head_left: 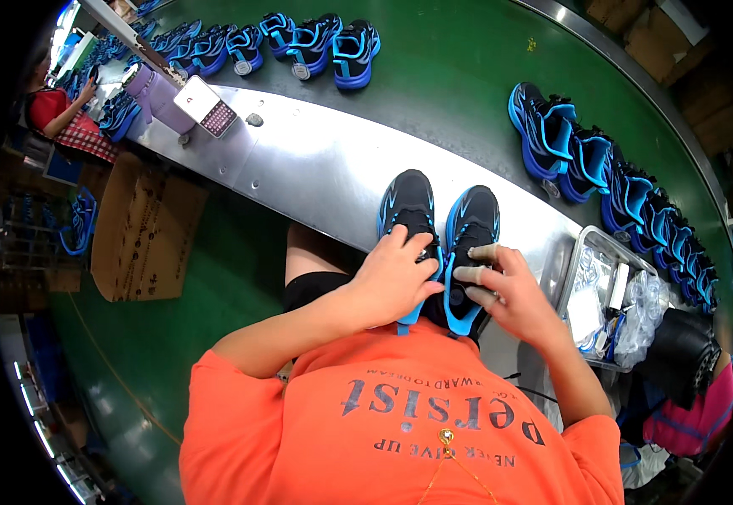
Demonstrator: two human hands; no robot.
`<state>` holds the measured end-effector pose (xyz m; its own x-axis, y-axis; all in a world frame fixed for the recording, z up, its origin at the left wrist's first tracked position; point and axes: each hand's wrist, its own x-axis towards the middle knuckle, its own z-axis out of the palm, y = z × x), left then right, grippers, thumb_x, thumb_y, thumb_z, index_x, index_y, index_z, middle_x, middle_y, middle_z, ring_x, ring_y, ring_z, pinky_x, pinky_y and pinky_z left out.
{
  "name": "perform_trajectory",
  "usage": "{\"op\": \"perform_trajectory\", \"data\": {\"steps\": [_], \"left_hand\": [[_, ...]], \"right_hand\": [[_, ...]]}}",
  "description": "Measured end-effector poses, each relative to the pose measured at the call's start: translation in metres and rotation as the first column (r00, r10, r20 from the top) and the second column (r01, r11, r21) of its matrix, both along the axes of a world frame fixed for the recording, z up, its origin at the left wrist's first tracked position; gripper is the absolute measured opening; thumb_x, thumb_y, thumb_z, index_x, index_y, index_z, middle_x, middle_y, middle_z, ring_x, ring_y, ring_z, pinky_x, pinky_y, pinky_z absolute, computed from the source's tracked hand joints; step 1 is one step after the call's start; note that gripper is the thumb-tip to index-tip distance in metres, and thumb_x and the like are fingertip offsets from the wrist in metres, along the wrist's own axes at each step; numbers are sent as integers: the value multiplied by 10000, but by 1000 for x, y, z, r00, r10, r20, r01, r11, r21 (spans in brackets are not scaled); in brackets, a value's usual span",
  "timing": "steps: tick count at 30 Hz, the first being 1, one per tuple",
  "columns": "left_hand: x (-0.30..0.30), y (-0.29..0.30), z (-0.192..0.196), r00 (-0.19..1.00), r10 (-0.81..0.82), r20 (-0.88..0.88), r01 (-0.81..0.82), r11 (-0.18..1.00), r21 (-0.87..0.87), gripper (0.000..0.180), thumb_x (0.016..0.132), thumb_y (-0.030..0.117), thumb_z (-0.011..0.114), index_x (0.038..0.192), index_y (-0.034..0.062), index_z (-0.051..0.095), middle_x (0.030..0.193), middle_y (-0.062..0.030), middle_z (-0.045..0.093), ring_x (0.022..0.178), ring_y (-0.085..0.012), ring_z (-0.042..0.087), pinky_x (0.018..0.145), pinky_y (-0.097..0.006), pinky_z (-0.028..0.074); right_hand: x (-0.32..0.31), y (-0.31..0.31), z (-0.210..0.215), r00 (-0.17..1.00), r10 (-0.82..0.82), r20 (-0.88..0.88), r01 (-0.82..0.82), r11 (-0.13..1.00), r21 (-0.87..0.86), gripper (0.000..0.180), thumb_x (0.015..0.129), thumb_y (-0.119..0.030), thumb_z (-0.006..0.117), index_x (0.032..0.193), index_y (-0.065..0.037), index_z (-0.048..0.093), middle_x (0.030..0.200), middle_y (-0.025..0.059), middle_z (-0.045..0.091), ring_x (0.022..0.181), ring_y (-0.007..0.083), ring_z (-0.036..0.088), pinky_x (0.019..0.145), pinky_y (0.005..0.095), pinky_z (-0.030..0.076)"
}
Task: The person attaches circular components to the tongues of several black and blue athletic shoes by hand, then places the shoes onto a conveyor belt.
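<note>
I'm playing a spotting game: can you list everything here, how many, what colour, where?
Front shoes: two, black-blue, centre
Other shoes: many, black-blue, rows on green surface
Metal ledge: one, silver, middle
Bottle: one, purple, upper left
Phone: one, white-maroon, beside bottle
Tray: one, silver, right, holding clear plastic
Cardboard box: one, brown, left
Co-worker: one, red top, upper left
Background clutter: uncountable, mixed colours, edges
Shirt: one, orange, bottom
Hands: two, pale covers on right fingers, on front shoes

Pretty sure I'm in a shoe factory, folks: rows of matching black-and-blue sneakers on a long green surface that looks like a conveyor, a metal bench alongside, a coworker further down, plus a big cardboard box.
</note>
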<state>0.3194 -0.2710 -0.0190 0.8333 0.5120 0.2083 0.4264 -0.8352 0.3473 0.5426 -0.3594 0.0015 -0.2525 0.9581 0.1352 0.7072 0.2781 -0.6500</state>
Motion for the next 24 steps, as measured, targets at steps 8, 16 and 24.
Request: {"op": "perform_trajectory", "data": {"steps": [8,16,24], "left_hand": [[10,22,-5,981,26,191,9,984,-178,155,834,133,725,947,47,664,947,-91,581,925,-325,537,824,-394,473],[18,-1,-8,937,187,295,-103,955,-279,171,835,76,687,1005,66,676,968,-78,602,945,-310,550,856,-390,465],[17,8,-6,937,164,308,-55,942,-331,299,799,65,733,1091,61,665,912,-110,560,851,-300,594,757,-356,497]], "right_hand": [[-2,-3,-17,985,-172,-14,172,966,193,352,758,30,759,1077,-118,744,971,85,579,904,262,592,759,340,535],[3,-2,-7,971,-223,-85,220,975,-45,335,790,-31,751,1115,-107,729,932,90,541,874,245,563,801,332,496],[13,1,-6,960,-278,-30,276,959,-71,364,755,-181,804,1102,-107,720,817,95,580,846,275,564,753,378,483]]}}
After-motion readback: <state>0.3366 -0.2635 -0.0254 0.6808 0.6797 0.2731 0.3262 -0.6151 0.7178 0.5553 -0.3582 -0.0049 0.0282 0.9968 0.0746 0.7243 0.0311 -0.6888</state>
